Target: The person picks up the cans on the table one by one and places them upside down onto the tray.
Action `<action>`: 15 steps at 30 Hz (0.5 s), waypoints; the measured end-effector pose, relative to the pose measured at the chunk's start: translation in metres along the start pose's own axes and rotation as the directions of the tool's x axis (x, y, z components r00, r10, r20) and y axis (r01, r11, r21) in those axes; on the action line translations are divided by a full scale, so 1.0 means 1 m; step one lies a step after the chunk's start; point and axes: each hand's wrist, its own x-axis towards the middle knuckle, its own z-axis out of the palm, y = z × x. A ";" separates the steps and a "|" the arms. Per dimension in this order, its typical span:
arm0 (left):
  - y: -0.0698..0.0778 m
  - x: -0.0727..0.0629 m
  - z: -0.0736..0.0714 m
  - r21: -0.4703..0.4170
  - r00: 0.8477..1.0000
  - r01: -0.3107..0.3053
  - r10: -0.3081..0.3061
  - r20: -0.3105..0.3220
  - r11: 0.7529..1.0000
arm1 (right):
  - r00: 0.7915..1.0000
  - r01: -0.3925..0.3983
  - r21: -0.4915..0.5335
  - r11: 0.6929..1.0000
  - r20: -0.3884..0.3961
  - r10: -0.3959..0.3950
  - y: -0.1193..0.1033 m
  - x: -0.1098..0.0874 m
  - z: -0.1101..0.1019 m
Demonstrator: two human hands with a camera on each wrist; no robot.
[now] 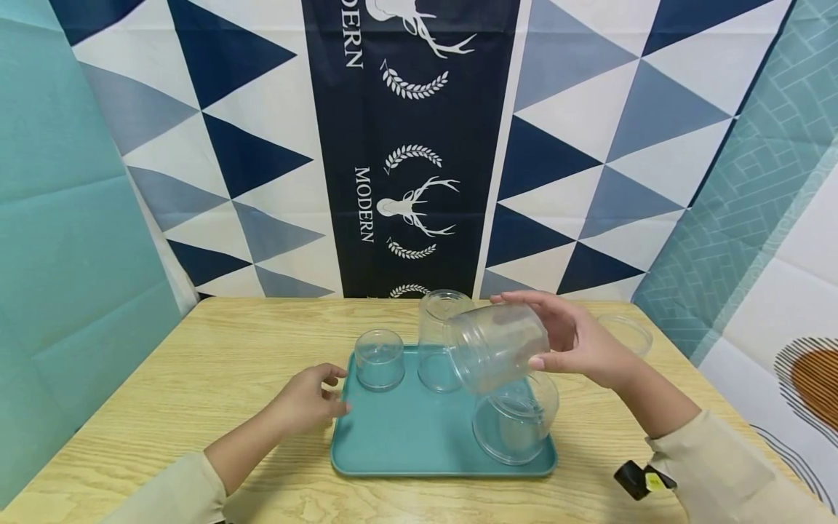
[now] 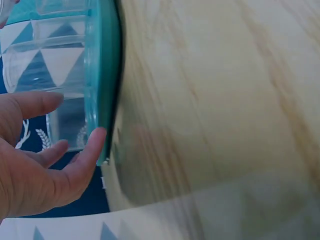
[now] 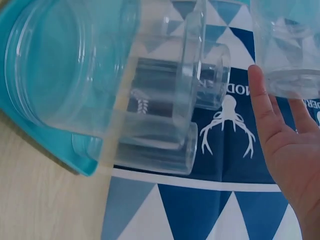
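My right hand (image 1: 583, 338) grips a clear jar (image 1: 500, 348) by its base end, thumb below and fingers above. The jar tilts on its side over the right part of a teal tray (image 1: 412, 444), mouth end toward the left. In the right wrist view, the fingers lie along the base of this jar (image 3: 292, 82). Beneath it, a wide clear container (image 1: 517, 440) stands at the tray's front right. My left hand (image 1: 308, 404) is by the tray's left edge, its fingers loosely spread and holding nothing. In the left wrist view, its fingertips overlap the tray rim.
A short clear container (image 1: 380, 362) stands at the tray's back left, with a tall clear one (image 1: 435, 364) beside it at the back. A clear round piece (image 1: 627, 335) lies on the wooden table (image 1: 262, 327) behind my right wrist. Patterned cloth (image 1: 412, 145) hangs behind the table.
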 end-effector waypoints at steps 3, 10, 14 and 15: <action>-0.005 0.003 0.003 -0.055 0.997 0.060 -0.057 0.050 0.997 | 0.999 -0.022 -0.034 0.999 0.022 0.023 -0.001 0.004 -0.003; -0.009 0.006 0.009 -0.021 0.992 0.074 -0.072 0.104 0.997 | 0.992 -0.112 -0.089 0.990 0.053 0.117 -0.006 0.013 -0.006; -0.008 0.006 0.009 -0.020 0.990 0.075 -0.072 0.123 0.997 | 0.986 -0.143 -0.105 0.984 0.071 0.151 -0.009 0.017 -0.006; -0.007 0.006 0.009 -0.025 0.989 0.074 -0.070 0.128 0.997 | 0.985 -0.145 -0.116 0.983 0.076 0.154 -0.010 0.018 -0.006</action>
